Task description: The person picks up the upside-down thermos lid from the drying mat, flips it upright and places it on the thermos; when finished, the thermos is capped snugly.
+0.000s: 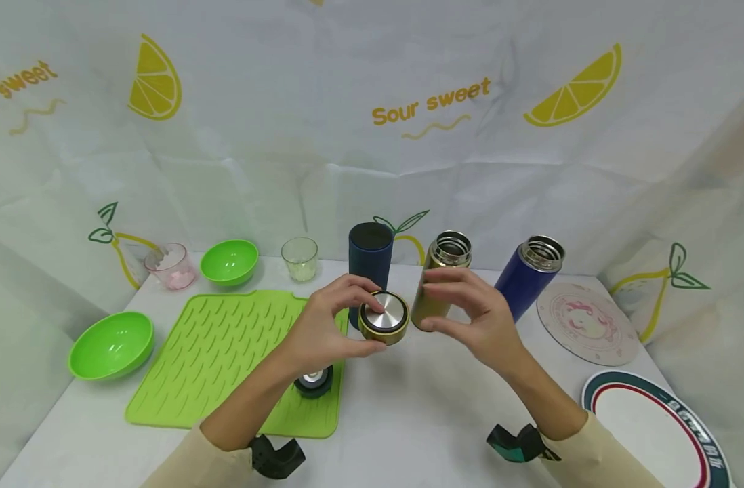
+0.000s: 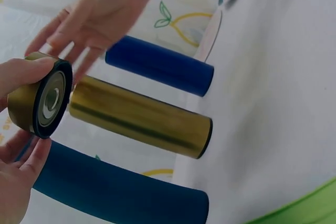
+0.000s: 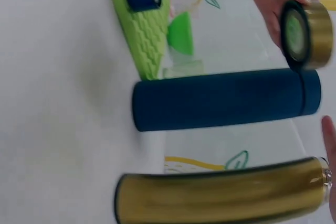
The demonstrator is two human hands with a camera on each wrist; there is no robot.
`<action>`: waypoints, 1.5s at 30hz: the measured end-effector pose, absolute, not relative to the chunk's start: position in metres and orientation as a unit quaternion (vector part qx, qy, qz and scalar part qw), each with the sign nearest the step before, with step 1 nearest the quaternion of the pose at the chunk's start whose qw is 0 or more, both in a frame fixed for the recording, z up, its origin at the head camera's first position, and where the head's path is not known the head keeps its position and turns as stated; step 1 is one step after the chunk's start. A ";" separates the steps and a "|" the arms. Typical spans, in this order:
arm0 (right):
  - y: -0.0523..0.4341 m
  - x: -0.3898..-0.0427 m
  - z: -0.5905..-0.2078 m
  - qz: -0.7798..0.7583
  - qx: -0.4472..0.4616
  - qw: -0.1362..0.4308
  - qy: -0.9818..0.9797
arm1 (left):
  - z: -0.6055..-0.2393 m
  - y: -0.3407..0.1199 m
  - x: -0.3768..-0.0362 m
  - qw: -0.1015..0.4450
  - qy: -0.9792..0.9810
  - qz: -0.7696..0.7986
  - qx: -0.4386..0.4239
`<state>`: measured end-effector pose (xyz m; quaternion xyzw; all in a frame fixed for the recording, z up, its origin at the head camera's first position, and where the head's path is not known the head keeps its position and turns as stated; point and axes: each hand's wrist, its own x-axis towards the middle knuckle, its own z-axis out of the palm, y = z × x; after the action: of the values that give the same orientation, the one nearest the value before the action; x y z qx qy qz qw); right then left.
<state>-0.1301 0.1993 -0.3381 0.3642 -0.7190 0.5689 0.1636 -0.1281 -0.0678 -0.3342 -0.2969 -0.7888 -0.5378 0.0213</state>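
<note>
Head view puts your left hand (image 1: 326, 325) just above the front of the tabletop (image 1: 408, 413), its fingers curled round a gold lid (image 1: 384, 317) with a brushed steel top; the thumb and fingertips pinch its rim. Your right hand (image 1: 469, 315) sits just beside the gold flask (image 1: 439, 285), fingers spread fairly wide and nearly straight around its lower body; from this view you cannot tell whether they press the flask, and in the left wrist view the hand is blurred and appears to hover near its neck rather than clasp it. The flask stands open-mouthed on the tabletop, between a dark blue flask (image 1: 370, 261) with its cap on and a bright blue flask (image 1: 527, 274), also open, which leans in the wide-angle picture.

Your left forearm hides part of a small dark cap (image 1: 314, 381) lying on the green ribbed mat (image 1: 225, 352), so its top is hard to make out. A plate with a red and teal rim (image 1: 683, 461) is cut off at the lower right corner, and its rim lettering is too small to read. A round coaster (image 1: 587, 322) carries a pink pattern you cannot make out clearly. Behind stand two green bowls (image 1: 111, 344), a pink cup (image 1: 172, 266) and a clear glass (image 1: 299, 258).

The backdrop cloth reads "Sour sweet" (image 1: 431, 102), repeated at the left edge where the first word is cut off.
</note>
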 end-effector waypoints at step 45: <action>0.207 -0.169 -0.409 0.632 0.040 0.110 -0.766 | -0.340 -0.075 -0.125 0.009 -0.787 -0.550 -0.280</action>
<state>-0.1694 0.2073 -0.4093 0.0400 -0.7661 0.6320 0.1097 -0.1254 -0.0747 -0.3397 -0.2800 -0.7871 -0.5496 0.0092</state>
